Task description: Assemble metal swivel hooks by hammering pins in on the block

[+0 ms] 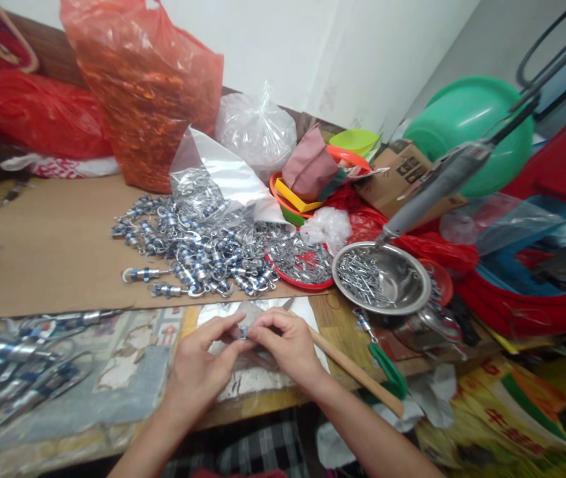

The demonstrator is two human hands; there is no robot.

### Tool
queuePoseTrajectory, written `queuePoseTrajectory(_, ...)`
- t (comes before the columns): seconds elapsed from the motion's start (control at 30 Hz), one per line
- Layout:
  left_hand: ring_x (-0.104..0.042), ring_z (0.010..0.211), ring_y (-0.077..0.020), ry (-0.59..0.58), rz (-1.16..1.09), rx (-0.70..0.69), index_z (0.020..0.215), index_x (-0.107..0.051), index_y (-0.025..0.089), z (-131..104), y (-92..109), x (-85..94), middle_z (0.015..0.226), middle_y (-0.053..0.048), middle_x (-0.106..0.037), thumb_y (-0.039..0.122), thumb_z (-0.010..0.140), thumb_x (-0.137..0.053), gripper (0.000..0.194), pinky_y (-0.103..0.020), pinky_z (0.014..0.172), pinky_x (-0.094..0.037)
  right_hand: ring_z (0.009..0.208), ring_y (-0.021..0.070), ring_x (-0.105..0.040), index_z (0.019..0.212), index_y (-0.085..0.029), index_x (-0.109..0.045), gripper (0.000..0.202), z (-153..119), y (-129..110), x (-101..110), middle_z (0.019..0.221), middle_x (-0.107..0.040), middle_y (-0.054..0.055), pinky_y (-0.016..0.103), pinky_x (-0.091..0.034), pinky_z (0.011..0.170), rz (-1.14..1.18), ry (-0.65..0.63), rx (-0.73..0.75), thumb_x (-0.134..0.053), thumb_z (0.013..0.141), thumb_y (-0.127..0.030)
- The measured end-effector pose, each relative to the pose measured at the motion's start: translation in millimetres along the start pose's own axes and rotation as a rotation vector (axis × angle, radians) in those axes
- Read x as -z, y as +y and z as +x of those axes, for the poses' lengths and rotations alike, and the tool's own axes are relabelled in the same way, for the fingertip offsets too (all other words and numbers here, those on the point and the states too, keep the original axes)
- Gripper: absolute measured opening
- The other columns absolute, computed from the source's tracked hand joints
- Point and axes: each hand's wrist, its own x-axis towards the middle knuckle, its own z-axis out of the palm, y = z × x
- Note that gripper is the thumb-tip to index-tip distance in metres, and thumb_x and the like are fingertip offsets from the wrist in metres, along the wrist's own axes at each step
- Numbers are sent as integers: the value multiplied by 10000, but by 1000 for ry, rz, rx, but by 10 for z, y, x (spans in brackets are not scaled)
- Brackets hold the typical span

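My left hand (207, 362) and my right hand (285, 342) meet over a white sheet (307, 315) at the table's front edge. Between their pinched fingertips is a small blue-and-silver metal fitting (244, 330), mostly covered by the fingers. A tool with a long wooden handle (357, 372) lies beside my right hand; its far end is partly hidden. Beyond the hands, a heap of blue-and-silver metal hook fittings (203, 255) spreads over brown cardboard (54, 245). More such fittings (14, 365) lie at the left front.
Right of the heap are a red tray of small metal pieces (303, 259) and a steel bowl (412, 292) holding metal pins. A grey-handled lever (427, 182) slants above the bowl. Behind stand a large red plastic bag (148, 99), a clear bag (256, 126) and a green basin (482, 126).
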Motion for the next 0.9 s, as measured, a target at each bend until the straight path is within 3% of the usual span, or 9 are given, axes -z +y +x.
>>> queuePoseTrajectory(0.1, -608, 696, -139, 6, -14, -62, 708, -697, 204, 1, 37, 18, 720, -12, -658, 220, 671, -617, 89, -225, 647, -472, 644, 114, -557, 635, -163, -633, 94, -32, -5, 40, 640, -598, -1, 217, -439, 627, -38, -40, 88, -604, 722, -143)
queuePoseTrajectory(0.13, -609, 690, -137, 8, -31, -40, 682, -703, 212, 3, 57, 28, 708, -9, -661, 224, 667, -622, 83, -217, 636, -471, 696, 126, -566, 700, -162, -636, 26, -52, 10, 65, 707, -608, 17, 228, -451, 650, -65, -47, 137, -616, 716, -166)
queuePoseTrajectory(0.27, -620, 649, -132, -27, -127, 99, 653, -711, 227, 14, 157, 87, 664, 5, -681, 253, 631, -657, 64, -200, 610, -476, 845, 155, -569, 923, -159, -591, 206, -143, 138, 209, 882, -620, 72, 271, -470, 736, -267, -70, 475, -597, 722, -116)
queuePoseTrajectory(0.37, -624, 629, -135, -104, -99, 99, 641, -712, 231, 25, 232, 120, 650, 4, -689, 264, 629, -657, 66, -205, 596, -475, 843, 152, -586, 939, -144, -596, 222, -170, 197, 325, 891, -645, 98, 274, -478, 714, -438, -84, 752, -468, 788, -42)
queuePoseTrajectory(0.53, -621, 592, -147, -135, 36, 38, 583, -697, 198, 44, 326, 135, 619, -12, -688, 234, 610, -656, 61, -230, 583, -470, 889, 191, -583, 953, -93, -599, 183, -127, 117, 443, 937, -646, 139, 305, -485, 705, -580, -135, 965, -484, 811, -104)
queuePoseTrajectory(0.73, -623, 610, -156, -135, 96, -33, 607, -681, 193, 20, 296, 119, 636, -14, -688, 230, 650, -612, 89, -247, 587, -473, 865, 188, -594, 919, -97, -614, 162, -134, 84, 473, 915, -655, 133, 295, -484, 687, -626, -143, 1000, -517, 789, -89)
queuePoseTrajectory(0.8, -626, 631, -162, -125, 128, -43, 628, -681, 200, 5, 262, 106, 659, -15, -691, 238, 666, -600, 97, -258, 607, -477, 858, 180, -594, 928, -112, -617, 177, -151, 98, 462, 916, -653, 124, 293, -480, 692, -591, -163, 916, -504, 794, -88)
queuePoseTrajectory(0.9, -624, 642, -164, -115, 171, -60, 644, -671, 208, -21, 209, 76, 663, -11, -684, 240, 690, -572, 113, -268, 622, -477, 857, 180, -586, 933, -148, -623, 171, -174, 84, 411, 924, -646, 105, 311, -471, 730, -464, -166, 659, -556, 778, -177)
